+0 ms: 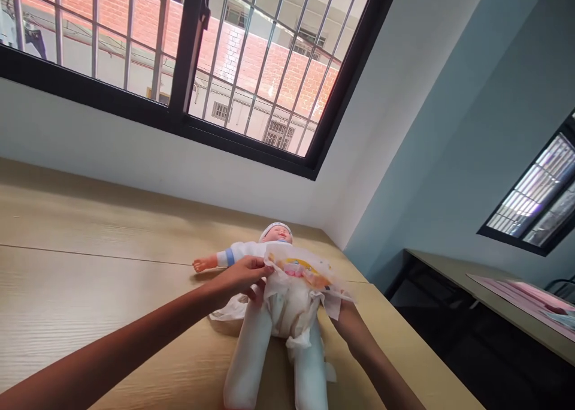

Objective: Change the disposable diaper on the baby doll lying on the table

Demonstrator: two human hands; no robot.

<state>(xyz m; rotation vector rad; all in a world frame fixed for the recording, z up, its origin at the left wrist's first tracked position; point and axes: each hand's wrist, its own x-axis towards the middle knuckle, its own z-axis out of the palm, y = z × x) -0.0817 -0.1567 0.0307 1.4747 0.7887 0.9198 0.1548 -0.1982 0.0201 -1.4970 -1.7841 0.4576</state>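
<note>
A baby doll [245, 252] in a white top with blue cuffs and a white cap lies on its back on a light wood table [90, 218]. A white disposable diaper [287, 296] with a colourful printed waistband sits around its hips, and the front panel is raised over its belly. My left hand [242, 278] grips the diaper's upper edge at the doll's left of view. My right hand [345, 326] is at the diaper's right side, with its fingers hidden behind the printed panel.
The table runs up to a white wall below a barred window [179, 50]. At the right, the table's edge drops to a dark floor. Beyond it stands a second desk [467, 281] with a pink sheet [525, 299], below another window [534, 194].
</note>
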